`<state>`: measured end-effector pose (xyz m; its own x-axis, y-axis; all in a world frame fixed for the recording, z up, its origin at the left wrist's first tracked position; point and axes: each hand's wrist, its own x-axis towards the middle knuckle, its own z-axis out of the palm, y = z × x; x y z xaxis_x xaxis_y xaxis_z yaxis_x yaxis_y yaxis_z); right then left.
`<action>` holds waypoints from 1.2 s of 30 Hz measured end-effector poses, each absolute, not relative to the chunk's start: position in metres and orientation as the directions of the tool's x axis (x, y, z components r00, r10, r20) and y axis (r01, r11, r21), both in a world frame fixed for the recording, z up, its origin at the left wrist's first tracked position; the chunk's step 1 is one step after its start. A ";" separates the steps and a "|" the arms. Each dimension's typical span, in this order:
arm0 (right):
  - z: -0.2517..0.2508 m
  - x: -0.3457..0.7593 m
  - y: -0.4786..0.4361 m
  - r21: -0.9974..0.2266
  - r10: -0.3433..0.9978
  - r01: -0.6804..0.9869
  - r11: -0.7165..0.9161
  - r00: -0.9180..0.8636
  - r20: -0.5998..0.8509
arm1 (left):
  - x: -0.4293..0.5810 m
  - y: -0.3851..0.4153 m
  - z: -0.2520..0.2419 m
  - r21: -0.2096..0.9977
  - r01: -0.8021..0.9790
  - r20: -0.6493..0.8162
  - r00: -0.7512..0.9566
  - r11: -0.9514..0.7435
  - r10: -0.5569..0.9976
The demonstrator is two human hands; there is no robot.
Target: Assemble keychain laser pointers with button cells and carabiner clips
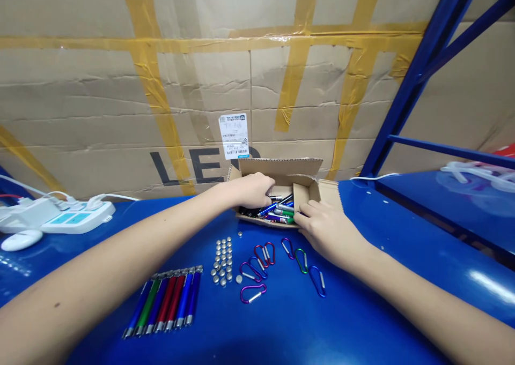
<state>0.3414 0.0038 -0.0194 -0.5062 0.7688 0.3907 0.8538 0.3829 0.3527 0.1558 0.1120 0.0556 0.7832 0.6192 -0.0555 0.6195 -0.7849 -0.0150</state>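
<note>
A small open cardboard box [280, 168] stands at the back of the blue table, holding a jumble of slim blue, green, purple and black pen-like tubes [277, 209]. My left hand [255, 190] reaches in over its left side with curled fingers; the fingertips are hidden, so what they hold cannot be made out. At the right side, my right hand [322, 228] has its fingers bent round the box's edge and inner flap. In front lie several carabiners [257, 267], small silver discs [223, 260], and a row of coloured tubes with silver ends [164, 303].
A white power strip [80, 215] with plugs and cables sits at the left, a white rounded object [21, 240] beside it. Large taped cartons [209, 86] rise behind the table [289, 322]. A blue metal frame [414, 86] stands on the right, near a clear plastic bag [478, 180].
</note>
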 end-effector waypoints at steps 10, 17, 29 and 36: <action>-0.022 0.343 0.006 0.367 0.764 0.852 0.375 -0.508 0.398 | 0.156 0.123 0.070 -0.060 0.577 -0.051 0.813 -0.815 0.580; -0.020 0.342 0.006 0.363 0.775 0.855 0.372 -0.501 0.386 | 0.157 0.127 0.067 0.075 0.595 -0.054 0.804 -0.801 0.592; -0.019 0.341 0.004 0.338 0.788 0.865 0.370 -0.485 0.379 | 0.167 0.124 0.066 0.162 0.589 -0.022 0.804 -0.792 0.594; -0.017 0.340 0.003 0.310 0.793 0.870 0.384 -0.482 0.373 | 0.168 0.122 0.059 0.043 0.542 -0.024 0.841 -0.840 0.541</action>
<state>0.3402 0.0027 -0.0169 -0.4825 0.7926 0.3729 0.8699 0.3837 0.3100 0.1680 0.1220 0.0587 0.8406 0.5411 -0.0239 0.5416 -0.8395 0.0435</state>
